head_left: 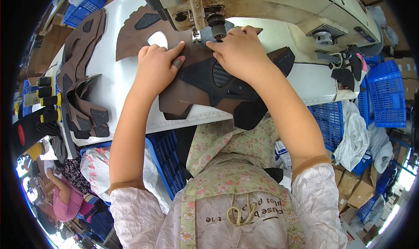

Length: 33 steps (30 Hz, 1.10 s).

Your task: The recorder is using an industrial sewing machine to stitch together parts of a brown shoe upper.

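Observation:
Under the head of a sewing machine (pixel 262 9) lies a brown shoe upper piece (pixel 174 98) with black overlays. Its front part hangs past the table's near edge. My left hand (pixel 159 65) presses on the brown material left of the presser foot (pixel 196 34), fingers spread, with a dark band on one finger. My right hand (pixel 238 50) rests on the piece just right of the foot, its fingers bent and partly hidden behind the hand. A bluish-grey patch (pixel 209 33) shows between the foot and my right hand.
A stack of brown upper pieces (pixel 80 65) lies on the white table (pixel 124 92) at left. Thread spools (pixel 49 96) stand at its left edge. Blue crates (pixel 386 94) and cardboard boxes (pixel 360 190) are at right. Another person (pixel 67 196) sits at lower left.

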Each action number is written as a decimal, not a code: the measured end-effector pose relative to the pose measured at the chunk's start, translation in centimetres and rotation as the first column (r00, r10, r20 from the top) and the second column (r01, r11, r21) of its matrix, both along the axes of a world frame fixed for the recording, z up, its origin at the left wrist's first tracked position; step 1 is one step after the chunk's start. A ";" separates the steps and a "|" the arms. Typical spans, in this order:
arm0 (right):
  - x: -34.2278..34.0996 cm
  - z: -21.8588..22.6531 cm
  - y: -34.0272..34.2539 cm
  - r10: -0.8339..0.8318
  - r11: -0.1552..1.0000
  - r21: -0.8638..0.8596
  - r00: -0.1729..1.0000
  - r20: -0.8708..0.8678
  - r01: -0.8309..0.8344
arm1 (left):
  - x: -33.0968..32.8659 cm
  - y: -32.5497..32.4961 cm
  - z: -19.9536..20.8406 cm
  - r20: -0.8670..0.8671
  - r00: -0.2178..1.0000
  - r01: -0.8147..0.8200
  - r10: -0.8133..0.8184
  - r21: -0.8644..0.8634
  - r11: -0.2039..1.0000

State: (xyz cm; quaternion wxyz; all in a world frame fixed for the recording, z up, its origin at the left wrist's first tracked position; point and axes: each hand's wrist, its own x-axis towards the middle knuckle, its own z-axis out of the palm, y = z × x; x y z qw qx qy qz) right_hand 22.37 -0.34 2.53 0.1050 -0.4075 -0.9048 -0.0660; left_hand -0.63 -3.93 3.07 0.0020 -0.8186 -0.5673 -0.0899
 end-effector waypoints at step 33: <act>-1.3 0.3 -0.2 -0.037 0.997 -0.065 0.991 -0.125 0.029 | -1.4 4.2 -0.8 0.072 0.997 0.013 -0.021 0.105 0.994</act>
